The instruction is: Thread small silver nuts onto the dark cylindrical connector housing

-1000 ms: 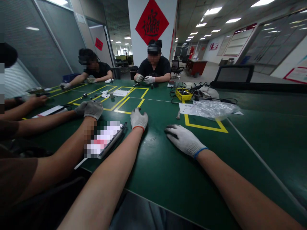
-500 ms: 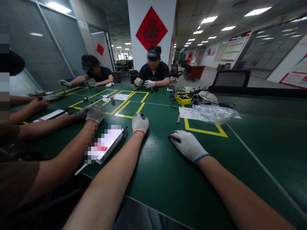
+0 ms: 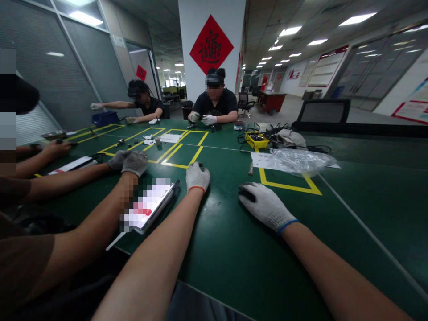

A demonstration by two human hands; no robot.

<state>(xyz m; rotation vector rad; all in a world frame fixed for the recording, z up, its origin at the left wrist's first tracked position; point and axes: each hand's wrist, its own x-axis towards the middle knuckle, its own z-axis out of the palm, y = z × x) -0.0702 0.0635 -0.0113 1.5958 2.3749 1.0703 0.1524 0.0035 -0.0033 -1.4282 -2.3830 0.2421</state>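
My left hand [image 3: 198, 177], in a white knit glove with an orange cuff, rests on the green table [image 3: 230, 263]. Its fingers bend loosely and a gap shows by the thumb; I see nothing held. To its right lies my right hand [image 3: 267, 207], gloved with a blue cuff, palm down with fingers loosely extended and dark fingertips on the tabletop. A small metallic piece [image 3: 250, 168] lies beyond the right hand, near a white paper sheet [image 3: 261, 159]. Left of my left forearm sits a phone-like device [image 3: 152, 206] with a lit screen.
Yellow tape outlines [image 3: 290, 189] mark the table. A clear plastic bag [image 3: 297, 161] and a yellow tray [image 3: 257, 140] with cables lie at right. A co-worker's gloved hands [image 3: 134, 164] are close on the left. Other people sit across, near a blue bin [image 3: 105, 118].
The camera view has shifted slightly. The person at far left has raised an outstretched arm above the blue bin. My own hands stay nearly in place on the table.
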